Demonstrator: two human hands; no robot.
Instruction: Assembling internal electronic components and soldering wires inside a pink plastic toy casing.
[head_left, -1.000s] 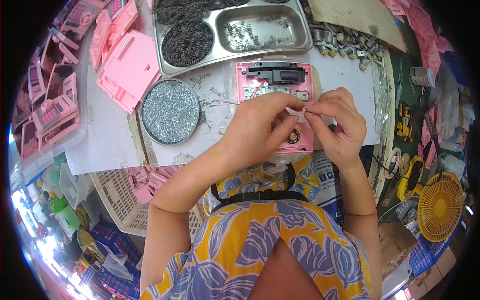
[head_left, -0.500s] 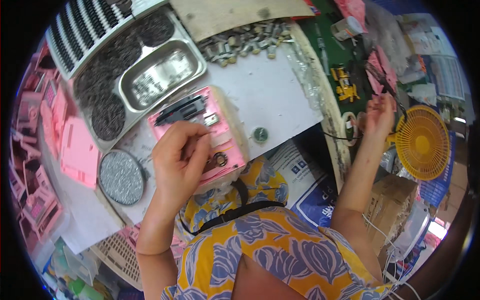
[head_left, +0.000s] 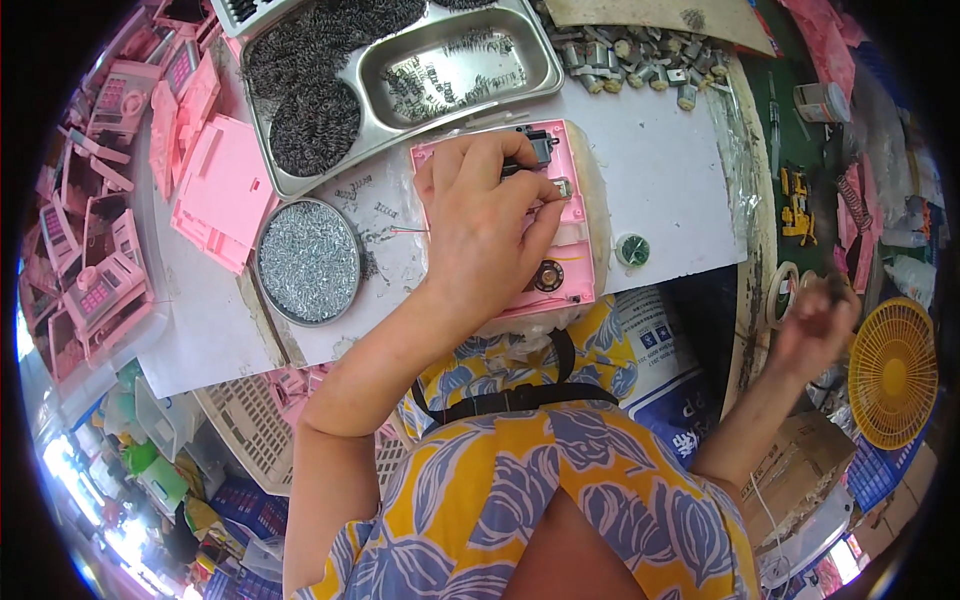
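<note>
A pink plastic casing lies on the white-covered worktop in front of me, with a black part along its far side and a small round speaker-like part near its lower end. My left hand reaches over it, finger and thumb pinched near a small metal piece; what they hold is too small to name. Off to the right, beside the yellow fan, my right hand is blurred. Its fingers curl at a dark thing whose kind I cannot make out.
A metal tray of dark springs stands at the back, and a round dish of small silver screws sits left of the casing. Small metal motors are heaped behind. Pink parts lie left; a yellow fan stands right.
The view has shifted, so the worktop sits further right and higher. My left fingers have moved to the small metal piece. My right hand has come lower, nearer me, with a dark thing at its fingers.
</note>
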